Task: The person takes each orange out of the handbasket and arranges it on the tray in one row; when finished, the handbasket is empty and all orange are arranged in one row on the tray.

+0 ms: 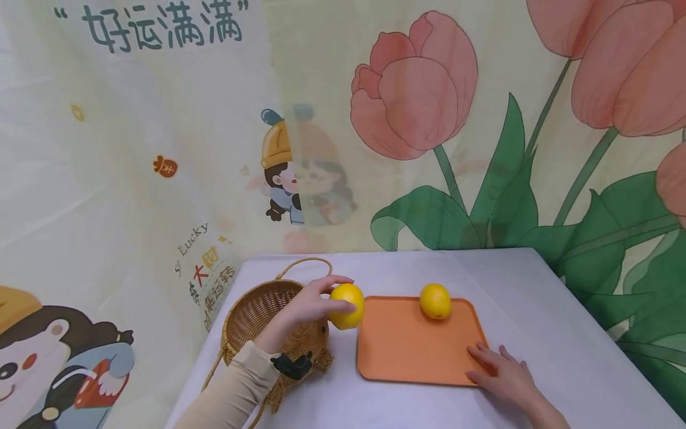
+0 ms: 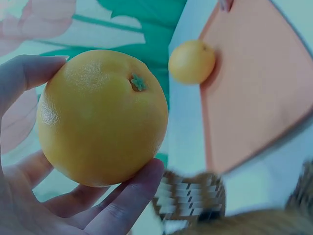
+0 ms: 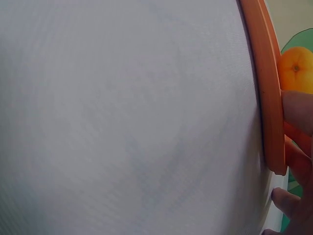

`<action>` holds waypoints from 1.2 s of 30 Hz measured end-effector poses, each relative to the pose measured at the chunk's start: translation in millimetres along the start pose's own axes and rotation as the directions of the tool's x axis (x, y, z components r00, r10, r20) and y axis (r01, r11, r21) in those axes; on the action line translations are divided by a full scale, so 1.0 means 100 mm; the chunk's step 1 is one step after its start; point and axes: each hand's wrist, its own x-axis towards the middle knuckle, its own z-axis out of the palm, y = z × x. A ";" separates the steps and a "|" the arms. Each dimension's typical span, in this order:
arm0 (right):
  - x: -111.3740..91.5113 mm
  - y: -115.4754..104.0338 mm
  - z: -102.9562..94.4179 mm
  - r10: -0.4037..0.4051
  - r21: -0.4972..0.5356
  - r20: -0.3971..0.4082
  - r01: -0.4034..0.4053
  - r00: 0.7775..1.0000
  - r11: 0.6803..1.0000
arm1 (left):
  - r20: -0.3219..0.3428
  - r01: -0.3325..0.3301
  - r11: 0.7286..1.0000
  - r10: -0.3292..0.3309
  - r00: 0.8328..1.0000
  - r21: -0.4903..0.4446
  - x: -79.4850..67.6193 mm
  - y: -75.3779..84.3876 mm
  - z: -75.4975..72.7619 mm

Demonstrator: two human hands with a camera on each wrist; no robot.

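Note:
My left hand [image 1: 316,301] holds an orange [image 1: 347,305] between thumb and fingers, raised beside the basket's right side. In the left wrist view this orange [image 2: 102,117] is round and glossy, with a small green star-shaped stem mark. A second orange [image 1: 435,301] sits at the far edge of a flat orange tray [image 1: 412,351]. My right hand [image 1: 506,375] rests at the tray's near right corner, its fingers extended over the rim. The right wrist view shows fingers [image 3: 297,111] touching the tray's rim [image 3: 266,88]; part of that hand is out of frame.
A woven wicker basket [image 1: 257,313] with a thin looped handle stands left of the tray, partly behind my left arm. A white cloth [image 1: 396,405] covers the table. Behind it hangs a printed curtain [image 1: 321,59] with tulips and cartoon figures.

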 end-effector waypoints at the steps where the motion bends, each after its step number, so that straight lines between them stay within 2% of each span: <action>1: 0.00 0.00 0.01 -0.005 0.001 -0.002 0.005 1.000 1.000 | 0.014 -0.004 1.000 0.004 1.000 -0.010 0.01 -0.01 0.05; 4: 0.00 0.01 0.05 -0.016 0.000 -0.009 0.016 1.000 1.000 | 0.057 -0.012 0.999 0.014 0.998 -0.032 0.05 -0.04 0.18; 7: -0.02 0.02 0.07 -0.035 -0.010 -0.017 0.035 0.999 0.999 | 0.064 -0.002 1.000 0.004 0.998 -0.030 0.11 -0.06 0.30; 15: -0.02 0.02 0.10 -0.044 -0.018 -0.028 0.043 0.999 0.999 | 0.016 0.114 0.993 -0.113 0.993 -0.031 0.29 -0.16 0.57; 23: -0.05 0.04 0.09 -0.042 0.000 -0.025 0.042 0.999 0.999 | -0.011 0.191 0.971 -0.194 0.981 -0.142 0.48 -0.33 0.84; 26: -0.04 0.04 0.08 -0.040 0.007 -0.031 0.041 0.999 0.999 | -0.041 0.210 0.970 -0.216 0.975 -0.126 0.54 -0.38 0.94; 32: -0.04 0.00 0.04 -0.041 0.020 -0.038 0.042 0.998 0.999 | -0.143 0.196 0.980 -0.200 0.969 -0.042 0.66 -0.44 1.14; 36: -0.04 -0.02 -0.02 -0.046 0.021 -0.050 0.047 0.998 0.999 | -0.245 0.195 0.981 -0.193 0.950 -0.014 0.81 -0.48 1.30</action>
